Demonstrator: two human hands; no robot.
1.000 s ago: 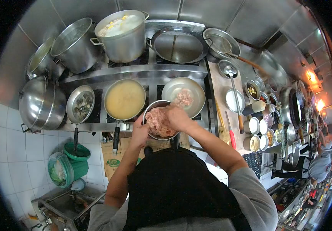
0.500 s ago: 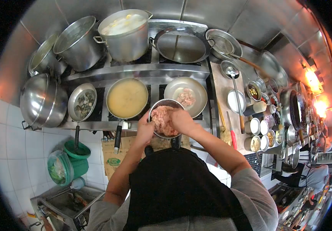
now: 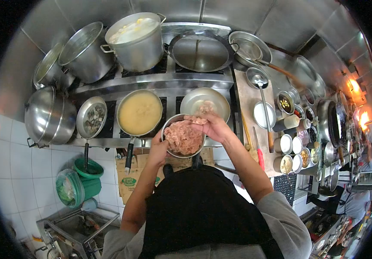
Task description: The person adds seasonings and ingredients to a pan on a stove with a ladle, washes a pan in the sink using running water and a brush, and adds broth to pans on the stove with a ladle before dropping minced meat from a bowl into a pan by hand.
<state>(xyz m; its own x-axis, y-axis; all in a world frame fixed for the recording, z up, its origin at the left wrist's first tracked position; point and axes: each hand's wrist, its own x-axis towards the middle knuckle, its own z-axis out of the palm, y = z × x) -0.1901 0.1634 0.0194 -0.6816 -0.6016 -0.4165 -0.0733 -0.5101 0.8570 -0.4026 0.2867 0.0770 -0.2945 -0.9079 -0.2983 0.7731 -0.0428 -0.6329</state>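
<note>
My left hand (image 3: 158, 149) grips the left rim of a metal bowl (image 3: 181, 155) full of raw minced meat (image 3: 183, 137). Above the bowl's upper right edge, my right hand (image 3: 214, 127) is turned partly palm up, with a lump of meat (image 3: 195, 120) on its fingers. Just beyond it on the stove stands a pale pan (image 3: 187, 103) with a smaller portion of meat (image 3: 207, 106) in it, partly hidden by my right hand.
Left of the pale pan are a pan of yellowish liquid (image 3: 139, 112) and a pan of shellfish (image 3: 94, 120). A large stockpot (image 3: 140, 52) and a wok (image 3: 201, 56) stand behind. Sauce containers (image 3: 286, 143) and a ladle (image 3: 263, 101) lie right. A person (image 3: 353, 203) is far right.
My right hand has come up out of the bowl's meat toward the pale pan, turning over with a lump on its fingers. My left hand still holds the bowl, which has shifted slightly left.
</note>
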